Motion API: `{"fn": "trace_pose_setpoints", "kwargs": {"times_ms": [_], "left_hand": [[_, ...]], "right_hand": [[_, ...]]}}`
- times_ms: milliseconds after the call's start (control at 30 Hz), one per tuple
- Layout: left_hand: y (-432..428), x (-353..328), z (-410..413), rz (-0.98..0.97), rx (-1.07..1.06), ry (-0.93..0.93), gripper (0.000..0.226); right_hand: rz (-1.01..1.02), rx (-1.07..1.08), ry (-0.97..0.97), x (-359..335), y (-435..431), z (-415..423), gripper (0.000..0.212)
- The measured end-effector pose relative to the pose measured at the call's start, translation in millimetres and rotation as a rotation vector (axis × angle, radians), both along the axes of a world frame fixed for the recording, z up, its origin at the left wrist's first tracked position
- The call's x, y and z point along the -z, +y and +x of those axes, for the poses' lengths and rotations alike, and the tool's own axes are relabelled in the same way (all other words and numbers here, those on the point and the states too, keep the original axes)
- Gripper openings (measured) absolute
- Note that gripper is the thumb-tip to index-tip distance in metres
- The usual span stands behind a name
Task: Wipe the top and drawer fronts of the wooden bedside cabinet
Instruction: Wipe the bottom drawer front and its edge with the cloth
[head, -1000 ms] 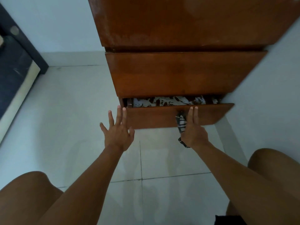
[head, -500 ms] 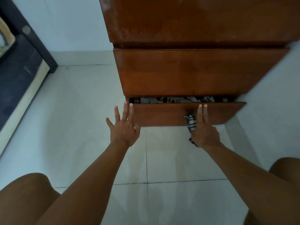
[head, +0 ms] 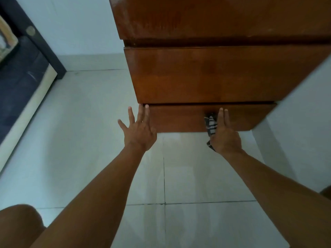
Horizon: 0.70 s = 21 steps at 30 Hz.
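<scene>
- Here, the wooden cabinet (head: 223, 18) stands on the white tile floor (head: 80, 140) by the wall.
- The left hand (head: 138, 130) is flat, fingers spread, holding nothing, touching the bottom drawer front (head: 179, 119) at its left end.
- The right hand (head: 224, 135) presses a striped cloth (head: 211, 125) on that drawer front with straight fingers.

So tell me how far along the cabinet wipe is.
Done: the bottom drawer now sits shut; a second ago it stood ajar. In hand: the left hand lies flat at its left corner, and the right hand presses the striped cloth to its front. Left: I can't tell which surfaces, including the upper front, are wiped.
</scene>
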<state>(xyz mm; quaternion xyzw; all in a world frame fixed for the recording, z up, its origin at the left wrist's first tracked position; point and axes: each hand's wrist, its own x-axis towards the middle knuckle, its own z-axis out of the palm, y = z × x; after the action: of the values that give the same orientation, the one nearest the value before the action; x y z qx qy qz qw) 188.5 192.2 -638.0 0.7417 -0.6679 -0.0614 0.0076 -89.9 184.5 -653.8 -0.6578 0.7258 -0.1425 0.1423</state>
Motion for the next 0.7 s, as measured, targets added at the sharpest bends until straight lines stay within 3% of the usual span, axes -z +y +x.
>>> {"fn": "trace_pose_setpoints", "kwargs": {"times_ms": [167, 267, 367, 500, 700], "left_hand": [[0, 10, 29, -0.074, 0.137, -0.046, 0.075], [-5, 21, 42, -0.151, 0.194, -0.05, 0.072], [-12, 33, 51, -0.26, 0.242, -0.045, 0.069], [-17, 52, 60, -0.404, 0.303, -0.058, 0.068], [-26, 76, 57, -0.524, 0.274, -0.072, 0.067]], "right_hand": [[-0.419, -0.187, -0.092, 29, 31, 73, 0.082], [-0.58, -0.04, -0.114, 26, 20, 125, 0.078], [-0.581, -0.006, -0.18, 36, -2, 167, 0.074], [-0.479, -0.201, -0.013, 101, -27, 191, 0.073], [-0.684, -0.21, 0.122, 130, -56, 171, 0.062]]}}
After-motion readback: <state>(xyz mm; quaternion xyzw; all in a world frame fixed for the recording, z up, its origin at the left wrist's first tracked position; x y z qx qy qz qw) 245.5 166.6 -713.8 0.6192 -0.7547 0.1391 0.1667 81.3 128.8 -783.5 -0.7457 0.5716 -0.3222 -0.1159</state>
